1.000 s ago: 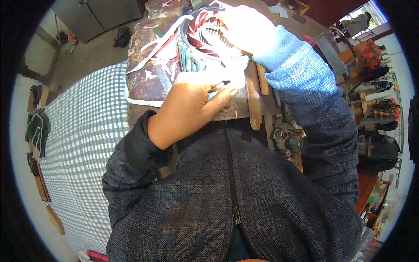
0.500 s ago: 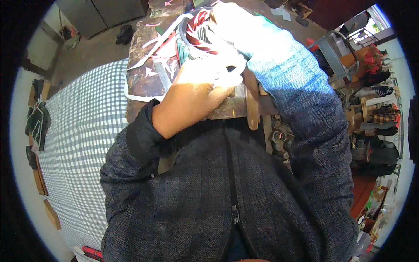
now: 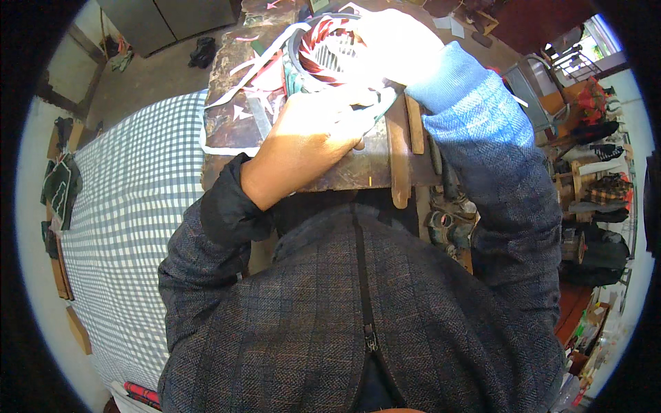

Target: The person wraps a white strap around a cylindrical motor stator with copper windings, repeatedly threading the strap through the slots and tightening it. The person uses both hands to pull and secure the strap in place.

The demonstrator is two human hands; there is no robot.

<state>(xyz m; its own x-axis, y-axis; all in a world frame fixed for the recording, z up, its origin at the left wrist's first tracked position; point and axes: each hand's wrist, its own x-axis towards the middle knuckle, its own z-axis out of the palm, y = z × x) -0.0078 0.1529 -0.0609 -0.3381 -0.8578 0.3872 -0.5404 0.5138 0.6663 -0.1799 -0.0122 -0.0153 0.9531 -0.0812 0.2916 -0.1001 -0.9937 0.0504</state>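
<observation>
A round metal ring (image 3: 323, 45) wound with red and copper-coloured coils lies on a dark, worn workbench (image 3: 227, 124) in bright sun. My left hand (image 3: 310, 138) sits at the ring's near edge, fingers curled and pinching a white strip (image 3: 377, 102) against it. My right hand (image 3: 392, 41) lies over the ring's right side, so washed out by the glare that its fingers cannot be made out. Both arms are in a dark checked jacket; the right sleeve (image 3: 475, 103) looks pale blue in the light.
Loose white and pink strips (image 3: 251, 65) litter the bench left of the ring. Two wooden sticks (image 3: 399, 158) lie along its right edge. A blue-and-white checked cloth (image 3: 131, 186) covers a surface at left. Shelves of clutter (image 3: 592, 186) stand at right.
My left hand has slid a little farther up against the ring's near edge. My right hand stays on the ring. The view has shifted slightly.
</observation>
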